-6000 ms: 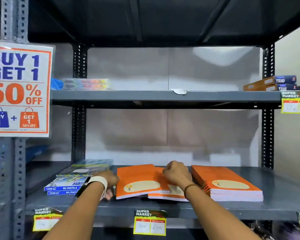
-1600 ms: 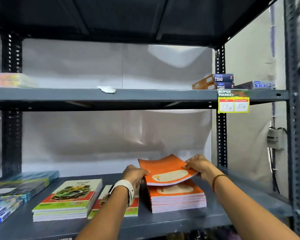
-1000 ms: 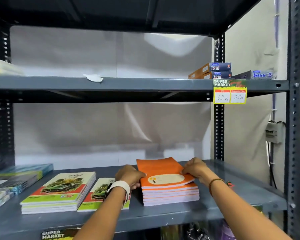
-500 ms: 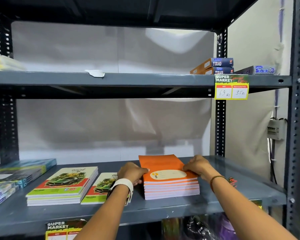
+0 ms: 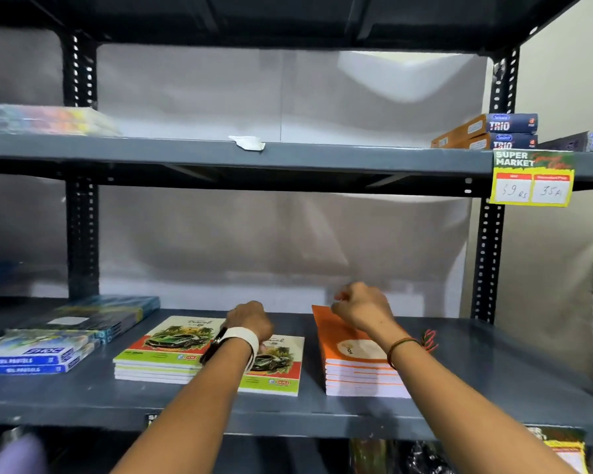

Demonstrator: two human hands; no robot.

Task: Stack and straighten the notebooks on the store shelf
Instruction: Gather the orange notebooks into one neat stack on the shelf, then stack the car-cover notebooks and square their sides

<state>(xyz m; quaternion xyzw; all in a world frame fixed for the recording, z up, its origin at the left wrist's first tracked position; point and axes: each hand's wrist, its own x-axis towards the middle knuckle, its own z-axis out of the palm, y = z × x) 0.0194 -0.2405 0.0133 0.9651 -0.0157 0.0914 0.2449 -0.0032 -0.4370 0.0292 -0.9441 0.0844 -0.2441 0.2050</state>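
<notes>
A squared stack of orange notebooks lies on the grey shelf. My right hand hovers over the stack's far end with its fingers curled and nothing in them. To the left sit a stack of green car-cover notebooks and a thinner green car-cover pile, slightly askew beside it. My left hand, with a white watch strap on the wrist, rests where these two green piles meet. Its fingers are hidden under the hand.
Blue oil pastel boxes and flat blue packs fill the shelf's left end. A red-green thread bundle lies right of the orange stack. Trio boxes and a yellow price tag sit at the upper shelf. A perforated post stands at the left.
Both hands have left the sides of the orange stack. My left hand moved left onto the green notebooks, and my right hand lifted above the stack's far end. The view swung left.
</notes>
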